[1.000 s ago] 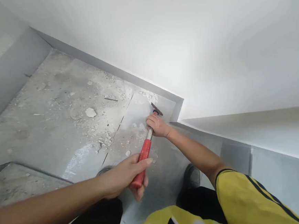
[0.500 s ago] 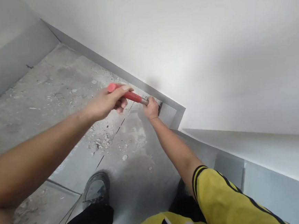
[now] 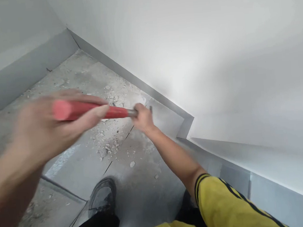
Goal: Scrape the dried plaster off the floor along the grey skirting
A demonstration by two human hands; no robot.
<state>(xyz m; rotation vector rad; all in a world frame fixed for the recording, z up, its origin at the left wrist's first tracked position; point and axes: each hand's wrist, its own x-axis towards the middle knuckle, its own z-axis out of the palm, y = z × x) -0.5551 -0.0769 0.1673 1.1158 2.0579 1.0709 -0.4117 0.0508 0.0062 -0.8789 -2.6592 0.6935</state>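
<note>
A tool with a thick red handle (image 3: 91, 111) and a grey metal shaft (image 3: 132, 113) is held above the floor, its butt end close to the camera. My left hand (image 3: 60, 124), blurred by motion, is closed around the handle with the thumb lying along it. My right hand (image 3: 142, 117) is wrapped around the shaft farther forward. A small dark piece shows just past those fingers; the hand hides most of the tool's far end, so its kind is unclear. Beneath lies the dusty tiled floor (image 3: 143, 145).
Broken chips (image 3: 109, 148) and dust lie across the floor, which is rougher toward the far corner. A grey skirting (image 3: 127, 73) runs below the white wall (image 3: 189, 54) and steps at a corner on the right. My dark shoe (image 3: 102, 196) stands by a tile edge.
Both hands have drawn the tool back toward me and to the left, away from the skirting. The left hand is much closer to the camera. The view has shifted slightly.
</note>
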